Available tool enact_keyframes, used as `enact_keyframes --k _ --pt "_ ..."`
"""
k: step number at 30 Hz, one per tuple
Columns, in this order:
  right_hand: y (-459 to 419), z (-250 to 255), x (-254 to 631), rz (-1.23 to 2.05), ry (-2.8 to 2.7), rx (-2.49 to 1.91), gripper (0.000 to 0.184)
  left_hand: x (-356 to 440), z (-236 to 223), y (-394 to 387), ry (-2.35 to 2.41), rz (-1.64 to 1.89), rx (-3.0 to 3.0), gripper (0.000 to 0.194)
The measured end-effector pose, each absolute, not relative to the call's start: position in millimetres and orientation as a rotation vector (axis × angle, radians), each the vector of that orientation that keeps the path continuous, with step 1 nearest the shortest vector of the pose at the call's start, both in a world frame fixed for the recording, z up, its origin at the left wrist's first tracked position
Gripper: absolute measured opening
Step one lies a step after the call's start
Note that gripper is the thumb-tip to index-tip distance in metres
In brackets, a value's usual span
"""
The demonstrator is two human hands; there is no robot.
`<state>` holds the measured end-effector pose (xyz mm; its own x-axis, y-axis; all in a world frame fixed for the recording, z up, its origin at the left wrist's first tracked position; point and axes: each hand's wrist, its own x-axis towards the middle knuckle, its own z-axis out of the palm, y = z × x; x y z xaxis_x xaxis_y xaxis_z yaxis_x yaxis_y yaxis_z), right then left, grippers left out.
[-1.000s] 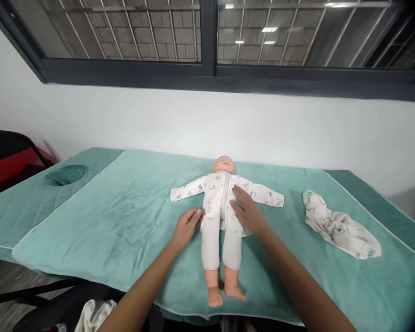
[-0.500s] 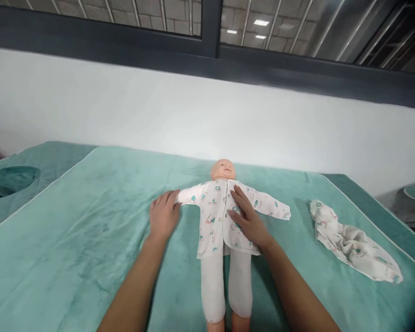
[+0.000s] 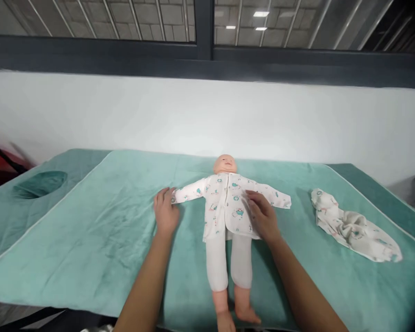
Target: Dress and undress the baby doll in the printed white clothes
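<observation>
A baby doll (image 3: 225,164) lies on its back on a green padded bed mat (image 3: 100,221), arms spread and feet toward me. It wears a white printed baby shirt (image 3: 216,207), closed down the front, and white trousers (image 3: 217,265). My left hand (image 3: 166,210) rests palm down at the cuff of the sleeve on the left, fingers fairly straight; its thumb is hidden. Over the shirt's right side is my right hand (image 3: 264,216), open with fingers loosely bent and nothing in them. Whether its fingertips touch the cloth I cannot tell.
A crumpled printed white garment (image 3: 356,230) lies on the mat to the right. A dark green oval hollow (image 3: 40,184) shows at the far left, near a red and black item (image 3: 2,166). Behind the mat rise a white wall (image 3: 159,115) and a dark window frame (image 3: 204,64).
My right hand has drawn back to the right from the shirt's front, its fingers now more bent. The left hand stays by the cuff. The view has shifted, showing the doll's feet.
</observation>
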<state>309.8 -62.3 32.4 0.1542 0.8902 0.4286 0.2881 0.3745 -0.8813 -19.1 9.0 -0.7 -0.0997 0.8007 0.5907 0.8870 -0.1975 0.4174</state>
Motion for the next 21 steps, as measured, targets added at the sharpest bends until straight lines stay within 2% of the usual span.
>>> enact_keyframes --k 4,7,10,12,14,18,21 --pt "-112 6 345 0.620 -1.352 -1.460 0.027 -16 0 -23 -1.745 -1.359 -2.161 0.041" --pt "-144 -2 350 0.569 -1.639 -1.567 0.034 -4 1 -58 -1.681 -1.224 -2.543 0.038" --pt "-153 0 340 0.362 -1.827 -1.615 0.033 14 0 -91 -1.660 -1.050 -2.758 0.049" --pt "-149 4 333 0.318 -1.808 -1.670 0.022 26 -3 -105 -1.666 -1.025 -2.781 0.059" --pt "-145 6 330 0.304 -1.781 -1.726 0.014 38 -7 -111 -1.714 -1.061 -2.761 0.061" --pt "-150 7 328 0.344 -1.772 -1.791 0.023 60 -4 -111 -1.788 -1.311 -2.608 0.044" --pt "-159 10 326 0.443 -1.751 -1.780 0.028 71 10 -109 -1.656 -1.450 -2.481 0.032"
